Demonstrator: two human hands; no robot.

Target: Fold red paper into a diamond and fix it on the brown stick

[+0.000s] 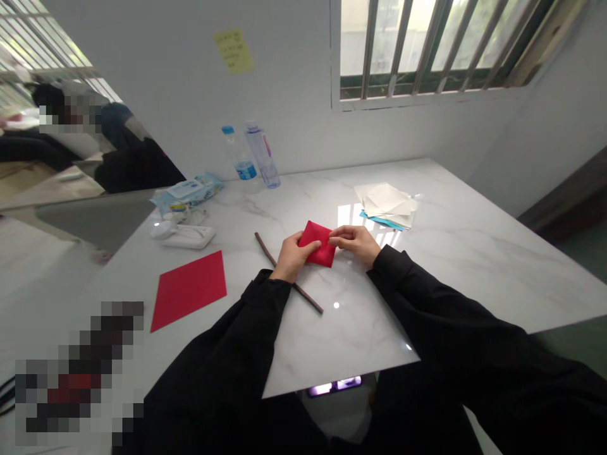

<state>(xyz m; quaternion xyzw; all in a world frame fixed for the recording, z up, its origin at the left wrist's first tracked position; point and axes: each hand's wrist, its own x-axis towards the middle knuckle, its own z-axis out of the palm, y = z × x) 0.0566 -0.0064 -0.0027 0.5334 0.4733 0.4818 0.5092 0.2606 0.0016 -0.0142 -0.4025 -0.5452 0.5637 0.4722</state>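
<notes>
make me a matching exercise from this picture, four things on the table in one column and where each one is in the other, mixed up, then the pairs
Things:
1. folded red paper
2. flat red sheet
3. thin brown stick
4. stack of pale paper

Places:
A. lying aslant, passing under the left hand
B. pinched between both hands, the right hand at its right edge
C. beyond the right hand, toward the window
D. flat on the table, left of the left sleeve

Pairs: 1-B, 2-D, 3-A, 4-C
</notes>
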